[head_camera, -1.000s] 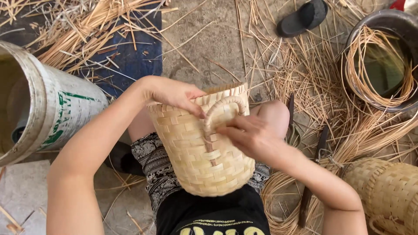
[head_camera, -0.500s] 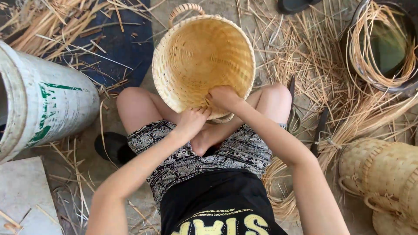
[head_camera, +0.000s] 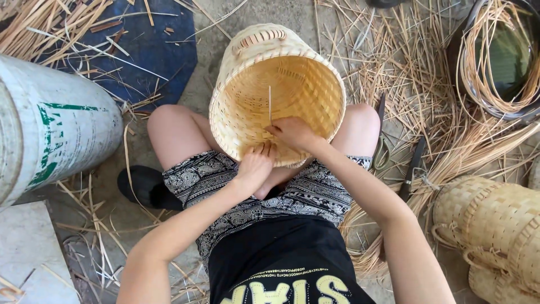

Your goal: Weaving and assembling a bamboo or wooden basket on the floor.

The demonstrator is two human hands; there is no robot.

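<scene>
The woven basket [head_camera: 278, 93] sits tipped on the person's lap, between the two bare knees, its open mouth turned up toward the camera and a small handle loop showing on its far side. The right hand [head_camera: 293, 134] is at the near rim, its fingers pinched tight on a thin cane strip [head_camera: 270, 104] that stands straight up inside the basket. The left hand [head_camera: 256, 166] is just below, curled against the outside of the near rim, fingers bent close on the weave, touching the right hand's side. Loose straw [head_camera: 394, 67] lies scattered over the ground all round. To the left a big white drum with green marks [head_camera: 53, 126] lies on its side, with a blue mat [head_camera: 143, 50] beyond it. On the right, a dark tub holding coiled cane [head_camera: 495, 62], and nearer, finished baskets [head_camera: 495, 225] stacked beside the leg. A black sandal [head_camera: 143, 188] rests under the left thigh.
</scene>
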